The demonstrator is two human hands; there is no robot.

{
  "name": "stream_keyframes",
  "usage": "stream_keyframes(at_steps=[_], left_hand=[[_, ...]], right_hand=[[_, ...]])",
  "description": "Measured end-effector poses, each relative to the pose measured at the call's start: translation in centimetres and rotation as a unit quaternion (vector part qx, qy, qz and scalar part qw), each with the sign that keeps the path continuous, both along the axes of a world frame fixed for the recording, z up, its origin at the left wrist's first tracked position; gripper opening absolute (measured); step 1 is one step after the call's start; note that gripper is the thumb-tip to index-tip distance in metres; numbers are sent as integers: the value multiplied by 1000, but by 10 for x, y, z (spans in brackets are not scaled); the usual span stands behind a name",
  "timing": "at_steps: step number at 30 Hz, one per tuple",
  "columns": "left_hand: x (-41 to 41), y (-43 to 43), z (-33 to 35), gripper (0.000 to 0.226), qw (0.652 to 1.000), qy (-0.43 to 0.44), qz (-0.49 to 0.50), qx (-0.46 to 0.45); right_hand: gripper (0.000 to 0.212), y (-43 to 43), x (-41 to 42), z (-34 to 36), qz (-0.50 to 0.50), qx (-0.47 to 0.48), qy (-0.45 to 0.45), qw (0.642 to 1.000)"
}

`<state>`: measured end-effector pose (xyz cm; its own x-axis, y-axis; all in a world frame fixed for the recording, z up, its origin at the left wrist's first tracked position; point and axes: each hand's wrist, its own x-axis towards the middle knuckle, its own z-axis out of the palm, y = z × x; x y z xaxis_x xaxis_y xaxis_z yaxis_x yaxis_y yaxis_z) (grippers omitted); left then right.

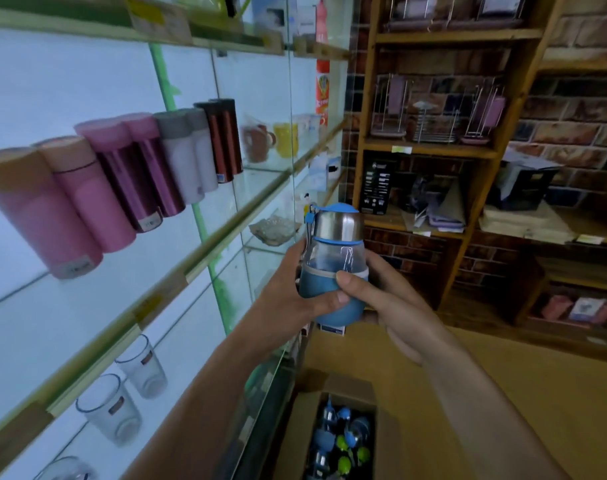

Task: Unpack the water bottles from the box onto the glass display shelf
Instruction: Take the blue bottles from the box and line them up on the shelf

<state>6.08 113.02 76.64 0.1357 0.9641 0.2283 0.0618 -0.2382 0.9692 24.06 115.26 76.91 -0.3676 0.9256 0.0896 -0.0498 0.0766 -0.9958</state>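
1. Only the person's two arms are shown. The left hand (295, 289) and the right hand (392, 299) are both bare.
2. The left forearm (208, 393) is seen uncovered as far as the picture's lower edge.
3. The right forearm (485, 410) is likewise uncovered along all that is shown of it.
4. Short, trimmed nails are seen on the left thumb (342, 298) and the right thumb (343, 276).
5. Finer detail is lost to blur.

- A blue water bottle (333, 261) with a steel cap is held upright between both hands, the left hand (291, 292) and right hand (392, 303) each wrapped round its sleeve.
- To the left, a glass display shelf (260, 181) is lined with flasks (136, 181).
- Below the hands, an open box (297, 431) is filled with more bottles (343, 441).
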Motion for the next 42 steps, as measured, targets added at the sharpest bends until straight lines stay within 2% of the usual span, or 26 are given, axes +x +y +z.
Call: stream_keyframes(at_steps=[13, 17, 23, 26, 37, 42], left_hand=[[-73, -18, 43, 71, 998, 1, 38, 48], [-96, -23, 44, 76, 997, -4, 69, 46], [-124, -31, 49, 78, 990, 1, 131, 46], [-133, -36, 53, 76, 985, 8, 165, 53], [-151, -62, 66, 78, 940, 33, 336, 48], [-150, -88, 68, 74, 909, 37, 414, 37]], right_hand=[[62, 2, -75, 40, 58, 51, 6, 997], [67, 6, -101, 43, 74, 57, 2, 996], [52, 17, -137, 51, 146, 72, 3, 987], [50, 25, -152, 53, 179, 83, -3, 980], [58, 46, -210, 64, 322, 81, 15, 943], [45, 41, -237, 63, 402, 82, 10, 912]])
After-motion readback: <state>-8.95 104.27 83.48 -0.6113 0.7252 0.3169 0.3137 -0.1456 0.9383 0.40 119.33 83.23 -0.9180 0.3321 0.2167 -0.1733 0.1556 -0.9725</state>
